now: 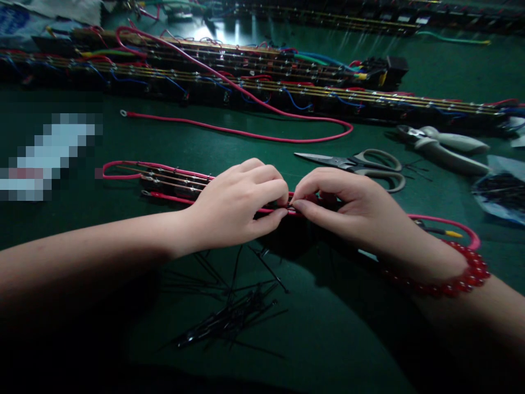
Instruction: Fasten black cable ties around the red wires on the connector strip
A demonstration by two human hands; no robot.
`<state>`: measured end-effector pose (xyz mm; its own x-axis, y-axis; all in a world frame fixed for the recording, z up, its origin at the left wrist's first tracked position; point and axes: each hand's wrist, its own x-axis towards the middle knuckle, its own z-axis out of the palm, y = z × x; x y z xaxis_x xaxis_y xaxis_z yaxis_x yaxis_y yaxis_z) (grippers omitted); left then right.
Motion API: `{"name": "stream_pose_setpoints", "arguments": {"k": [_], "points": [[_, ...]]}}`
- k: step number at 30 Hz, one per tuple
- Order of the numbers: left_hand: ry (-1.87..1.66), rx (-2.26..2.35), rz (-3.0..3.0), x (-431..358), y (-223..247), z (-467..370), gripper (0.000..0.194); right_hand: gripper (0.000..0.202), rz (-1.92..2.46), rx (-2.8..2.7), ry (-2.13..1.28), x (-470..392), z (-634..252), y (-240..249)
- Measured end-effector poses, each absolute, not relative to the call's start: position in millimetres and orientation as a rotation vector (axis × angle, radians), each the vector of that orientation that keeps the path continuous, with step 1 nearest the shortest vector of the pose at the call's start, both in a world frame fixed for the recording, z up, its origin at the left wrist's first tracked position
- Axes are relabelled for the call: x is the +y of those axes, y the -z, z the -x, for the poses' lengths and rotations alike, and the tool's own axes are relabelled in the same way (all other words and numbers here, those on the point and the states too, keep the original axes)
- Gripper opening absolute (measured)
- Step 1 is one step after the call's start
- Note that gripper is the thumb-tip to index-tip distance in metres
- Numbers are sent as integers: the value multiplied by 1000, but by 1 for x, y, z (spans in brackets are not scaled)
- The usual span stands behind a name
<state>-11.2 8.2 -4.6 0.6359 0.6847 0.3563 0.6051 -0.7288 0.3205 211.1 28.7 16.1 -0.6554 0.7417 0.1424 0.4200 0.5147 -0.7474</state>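
Observation:
Both hands meet over a narrow strip assembly (162, 183) with brass rods and a red cable (156, 165) running along it. My left hand (241, 202) pinches thumb against forefinger at the cable. Its fingertips nearly touch those of my right hand (344, 200), which also pinches there and has a red bead bracelet (463, 271) at the wrist. Between the fingertips is a small dark piece that looks like a black cable tie (290, 206), mostly hidden. In front of my hands lies a loose pile of black cable ties (229, 317).
Scissors (348, 160) lie just beyond my right hand, with grey-handled cutters (447, 145) farther right. A bag of black ties (502, 189) sits at the right edge. Behind, a loose red cable (246, 131) curves before long wired strips (246, 82) on the green table (328, 328).

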Motion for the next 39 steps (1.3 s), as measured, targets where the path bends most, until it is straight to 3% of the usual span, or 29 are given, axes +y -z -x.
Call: {"name": "stream_pose_setpoints", "arguments": {"k": [39], "points": [[-640, 927, -2992, 9, 10, 16, 19, 8, 970, -2359, -794, 25, -209, -16]]}}
